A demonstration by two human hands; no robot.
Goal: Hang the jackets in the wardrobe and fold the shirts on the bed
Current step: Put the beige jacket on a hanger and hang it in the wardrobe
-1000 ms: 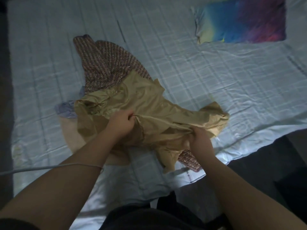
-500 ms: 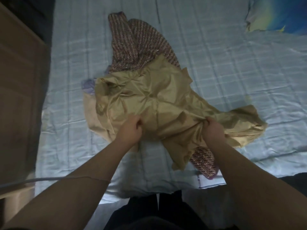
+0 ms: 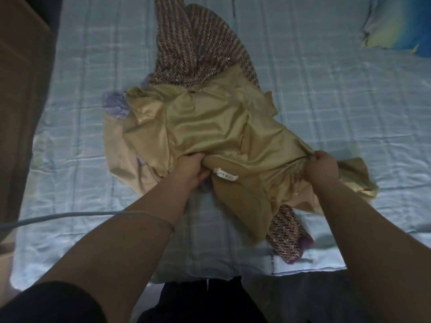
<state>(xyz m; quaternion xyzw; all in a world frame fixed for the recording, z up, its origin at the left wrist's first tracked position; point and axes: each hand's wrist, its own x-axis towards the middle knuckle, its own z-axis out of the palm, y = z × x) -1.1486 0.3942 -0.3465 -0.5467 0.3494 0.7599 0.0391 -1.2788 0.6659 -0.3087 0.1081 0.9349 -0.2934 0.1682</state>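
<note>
On pale checked bed (image 3: 326, 117), near edge: tan jacket (image 3: 210, 122) inside out, over woven maroon garment (image 3: 198, 47). Left hand (image 3: 190, 170) gripping lining by white neck label (image 3: 226, 177); right hand (image 3: 320, 169) pinching lining fold. Multicoloured pillow (image 3: 401, 22) far right.

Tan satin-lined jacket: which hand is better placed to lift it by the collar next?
Probably the left hand: it grips the tan satin-lined jacket right beside the white neck label. The right hand pinches fabric farther out, toward the side.
</note>
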